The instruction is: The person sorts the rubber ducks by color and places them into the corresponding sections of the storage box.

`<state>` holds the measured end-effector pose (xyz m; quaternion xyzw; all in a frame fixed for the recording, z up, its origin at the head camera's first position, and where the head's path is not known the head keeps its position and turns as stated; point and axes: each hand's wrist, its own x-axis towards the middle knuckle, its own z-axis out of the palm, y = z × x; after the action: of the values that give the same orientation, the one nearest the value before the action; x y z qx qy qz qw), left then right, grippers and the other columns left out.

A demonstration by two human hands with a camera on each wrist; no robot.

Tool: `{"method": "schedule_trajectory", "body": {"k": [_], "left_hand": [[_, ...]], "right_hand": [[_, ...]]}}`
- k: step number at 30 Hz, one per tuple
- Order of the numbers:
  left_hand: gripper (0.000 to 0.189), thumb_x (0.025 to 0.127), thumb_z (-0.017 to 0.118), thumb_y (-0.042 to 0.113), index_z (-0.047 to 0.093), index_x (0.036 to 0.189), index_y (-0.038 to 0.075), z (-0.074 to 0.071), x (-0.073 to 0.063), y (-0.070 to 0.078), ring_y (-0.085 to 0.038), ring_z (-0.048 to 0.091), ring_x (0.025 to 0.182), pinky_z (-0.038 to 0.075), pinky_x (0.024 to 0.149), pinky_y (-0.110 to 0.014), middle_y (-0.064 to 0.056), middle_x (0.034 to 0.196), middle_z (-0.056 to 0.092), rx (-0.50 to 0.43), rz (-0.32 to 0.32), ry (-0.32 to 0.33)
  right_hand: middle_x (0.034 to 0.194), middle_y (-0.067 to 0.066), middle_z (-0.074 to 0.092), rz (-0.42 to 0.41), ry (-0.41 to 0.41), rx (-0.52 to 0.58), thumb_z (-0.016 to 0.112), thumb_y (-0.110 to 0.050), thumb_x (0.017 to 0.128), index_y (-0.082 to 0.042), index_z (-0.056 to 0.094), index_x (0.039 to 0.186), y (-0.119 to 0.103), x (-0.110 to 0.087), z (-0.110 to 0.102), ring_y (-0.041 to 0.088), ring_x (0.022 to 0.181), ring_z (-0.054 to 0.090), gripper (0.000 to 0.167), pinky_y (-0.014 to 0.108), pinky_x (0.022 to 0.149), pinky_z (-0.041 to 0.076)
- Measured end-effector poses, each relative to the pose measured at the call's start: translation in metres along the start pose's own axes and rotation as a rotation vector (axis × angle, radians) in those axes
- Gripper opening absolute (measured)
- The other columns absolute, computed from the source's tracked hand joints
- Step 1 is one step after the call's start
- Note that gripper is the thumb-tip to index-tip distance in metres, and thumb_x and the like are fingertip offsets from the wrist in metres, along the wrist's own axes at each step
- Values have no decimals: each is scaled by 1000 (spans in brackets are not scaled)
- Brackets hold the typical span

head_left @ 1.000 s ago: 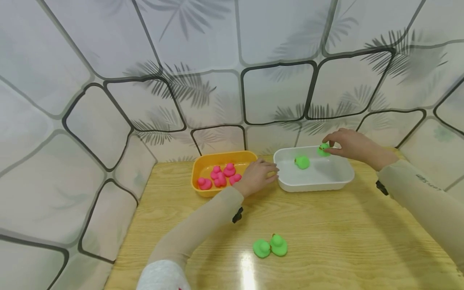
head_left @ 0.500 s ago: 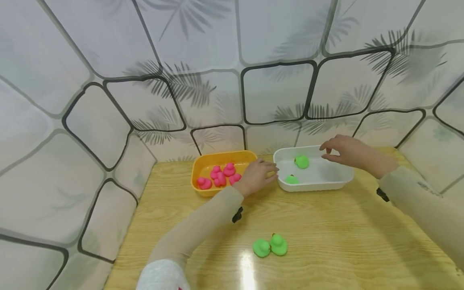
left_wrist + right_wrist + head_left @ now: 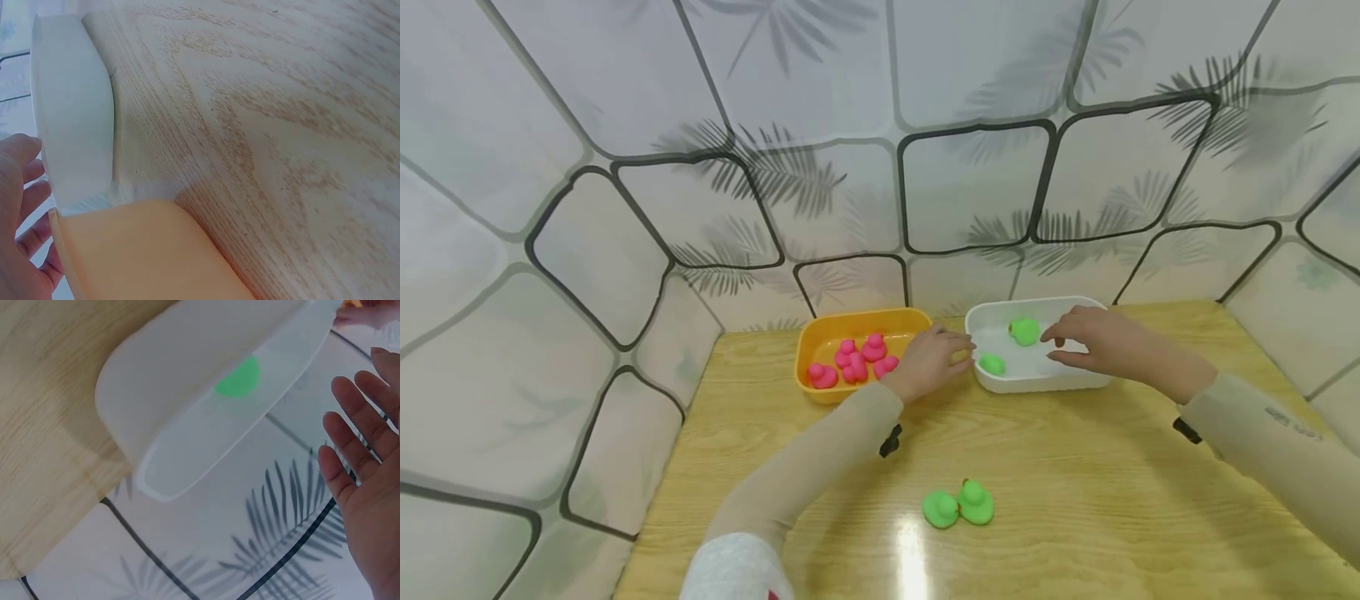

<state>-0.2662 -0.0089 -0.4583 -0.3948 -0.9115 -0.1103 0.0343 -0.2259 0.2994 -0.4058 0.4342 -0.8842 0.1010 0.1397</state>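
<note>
My right hand (image 3: 1108, 342) hovers over the right part of a white tray (image 3: 1045, 384), fingers loosely bent and holding nothing; in the right wrist view its palm shows bare. Two green toy ducks lie in that tray: one duck (image 3: 1024, 332) toward the back, another duck (image 3: 992, 364) on its side near the left front corner. My left hand (image 3: 927, 364) reaches over the right end of an orange tray (image 3: 827, 397), its fingertips right at the white tray's left rim. The left wrist view has its relaxed fingers along both rims, gripping nothing.
Several pink toy ducks (image 3: 853, 367) sit in the orange tray, partly hidden by my left hand. Two more green ducks (image 3: 941, 509) stand side by side on the wooden table (image 3: 1075, 500), nearer to me. A patterned wall (image 3: 850, 200) rises behind the trays.
My right hand has let go of a green duck, which dropped into the white tray and ended at its left front corner. That hand then moved left and lower. My left hand has stayed put.
</note>
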Motion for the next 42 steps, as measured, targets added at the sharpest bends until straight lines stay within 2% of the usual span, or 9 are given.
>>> {"method": "schedule_trajectory", "body": {"k": [4, 9, 16, 26, 42], "left_hand": [[34, 105, 64, 34, 74, 131, 16, 0, 0, 0, -22, 59, 117, 50, 97, -32, -1, 140, 67, -9, -11, -8], [33, 104, 65, 34, 74, 131, 16, 1, 1, -1, -22, 59, 117, 50, 97, -31, -1, 140, 67, -9, -11, -8], [34, 104, 65, 36, 74, 130, 16, 0, 1, -1, -22, 59, 117, 50, 96, -32, -1, 140, 67, -12, -10, -7], [34, 104, 65, 35, 74, 130, 16, -1, 1, 0, -21, 59, 117, 50, 98, -33, 0, 141, 67, -13, -18, -12], [34, 106, 62, 37, 74, 132, 18, -1, 2, 2, -21, 59, 119, 50, 99, -33, 1, 142, 66, 2, -29, -24]], "right_hand": [[90, -9, 70, -80, 46, 19, 90, -8, 76, -15, 77, 101, -9, 0, 6, 12, 80, 60, 29, 34, 67, 51], [95, -7, 72, -88, 43, 51, 89, -9, 78, -15, 77, 103, -23, 1, 8, 13, 84, 63, 28, 37, 72, 53], [90, -5, 68, -149, 61, 87, 89, -10, 78, -15, 76, 104, -45, 0, 15, 13, 82, 62, 29, 39, 72, 53], [101, -8, 70, -164, -29, 121, 80, -19, 91, -17, 74, 110, -73, -2, 28, 12, 93, 63, 20, 37, 78, 55], [101, -9, 70, -273, -33, 169, 85, -17, 85, -18, 73, 113, -103, 0, 51, 10, 94, 62, 30, 31, 83, 54]]}}
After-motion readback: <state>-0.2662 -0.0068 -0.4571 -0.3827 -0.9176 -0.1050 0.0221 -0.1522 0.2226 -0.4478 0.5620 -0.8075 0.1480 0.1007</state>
